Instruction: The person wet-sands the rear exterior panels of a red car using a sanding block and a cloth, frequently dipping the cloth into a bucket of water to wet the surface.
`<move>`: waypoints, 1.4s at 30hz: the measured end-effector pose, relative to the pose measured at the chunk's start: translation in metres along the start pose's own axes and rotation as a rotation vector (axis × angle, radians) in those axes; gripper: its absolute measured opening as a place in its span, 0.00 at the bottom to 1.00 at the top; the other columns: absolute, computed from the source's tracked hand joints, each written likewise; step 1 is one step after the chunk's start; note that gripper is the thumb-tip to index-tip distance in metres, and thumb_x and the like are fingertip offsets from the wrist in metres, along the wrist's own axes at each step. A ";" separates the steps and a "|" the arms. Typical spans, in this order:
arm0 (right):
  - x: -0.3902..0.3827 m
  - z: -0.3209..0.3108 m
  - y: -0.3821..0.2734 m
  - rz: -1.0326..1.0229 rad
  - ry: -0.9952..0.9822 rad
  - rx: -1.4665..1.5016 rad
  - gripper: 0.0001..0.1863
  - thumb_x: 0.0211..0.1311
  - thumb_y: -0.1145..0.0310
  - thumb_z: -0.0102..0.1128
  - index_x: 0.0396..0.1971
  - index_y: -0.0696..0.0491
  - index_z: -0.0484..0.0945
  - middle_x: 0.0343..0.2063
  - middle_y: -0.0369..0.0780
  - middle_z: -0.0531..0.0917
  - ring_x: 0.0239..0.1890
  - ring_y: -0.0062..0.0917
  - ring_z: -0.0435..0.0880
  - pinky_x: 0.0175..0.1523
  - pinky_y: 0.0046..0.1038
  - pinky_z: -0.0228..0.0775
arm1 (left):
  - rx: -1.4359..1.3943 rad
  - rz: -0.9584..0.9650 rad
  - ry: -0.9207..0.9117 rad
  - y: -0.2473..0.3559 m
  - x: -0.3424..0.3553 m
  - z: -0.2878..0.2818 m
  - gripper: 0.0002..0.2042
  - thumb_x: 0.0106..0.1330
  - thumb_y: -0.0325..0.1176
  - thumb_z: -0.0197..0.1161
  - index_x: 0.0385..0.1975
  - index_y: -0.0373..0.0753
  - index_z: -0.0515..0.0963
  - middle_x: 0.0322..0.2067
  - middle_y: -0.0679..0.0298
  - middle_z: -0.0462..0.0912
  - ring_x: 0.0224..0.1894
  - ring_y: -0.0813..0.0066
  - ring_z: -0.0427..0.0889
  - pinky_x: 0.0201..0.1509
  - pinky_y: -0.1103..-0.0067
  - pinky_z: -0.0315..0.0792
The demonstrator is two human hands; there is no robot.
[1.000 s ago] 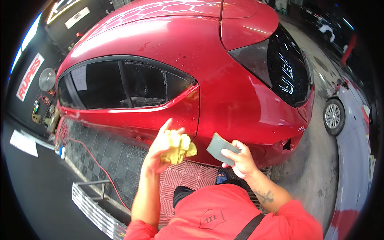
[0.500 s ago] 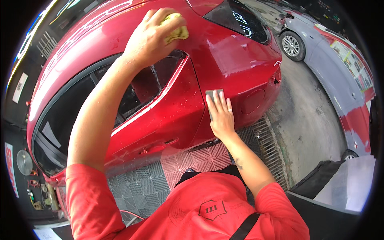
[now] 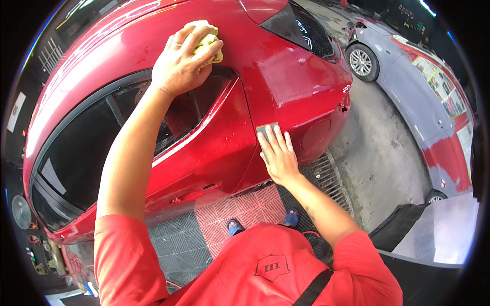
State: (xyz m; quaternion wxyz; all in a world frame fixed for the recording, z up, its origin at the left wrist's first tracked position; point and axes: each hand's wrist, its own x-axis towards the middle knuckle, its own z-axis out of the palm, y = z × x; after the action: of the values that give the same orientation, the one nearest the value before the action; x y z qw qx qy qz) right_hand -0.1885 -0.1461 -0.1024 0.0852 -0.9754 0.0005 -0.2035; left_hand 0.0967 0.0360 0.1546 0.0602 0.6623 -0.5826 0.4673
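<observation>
My left hand (image 3: pixel 181 61) is closed around a crumpled yellow sponge or cloth (image 3: pixel 209 45) at the roof edge of a red car (image 3: pixel 219 148), just above the rear side window (image 3: pixel 178 112). Whether the yellow piece touches the paint I cannot tell. My right hand (image 3: pixel 279 155) presses a flat grey sanding pad (image 3: pixel 266 128) against the rear side panel, beside the door seam. Its fingers lie stretched along the pad, whose lower part is mostly covered; the thumb is hidden.
Below me my feet, in blue sandals (image 3: pixel 235 226), stand on grey and red floor tiles (image 3: pixel 204 229). A metal drain grate (image 3: pixel 332 178) runs beside them. On the right stands a second car (image 3: pixel 408 97), partly grey, with paper masking.
My right hand has slid the sanding pad a little down the panel towards me. The left hand has shifted left and down with the yellow piece. The view has tilted, bringing my sandals into sight.
</observation>
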 end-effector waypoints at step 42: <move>0.089 -0.023 0.000 -0.018 0.162 0.021 0.36 0.83 0.58 0.55 0.85 0.47 0.60 0.87 0.51 0.52 0.88 0.53 0.47 0.85 0.68 0.34 | -0.096 0.063 0.104 -0.001 0.016 -0.022 0.25 0.50 0.32 0.73 0.52 0.46 0.81 0.59 0.57 0.78 0.66 0.48 0.77 0.64 0.56 0.77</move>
State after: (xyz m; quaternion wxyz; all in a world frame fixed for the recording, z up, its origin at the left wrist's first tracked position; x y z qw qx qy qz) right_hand -0.1160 -0.1530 -0.0462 0.0930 -0.9548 -0.0036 -0.2823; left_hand 0.0838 0.0381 0.1783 0.1077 0.6148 -0.6209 0.4743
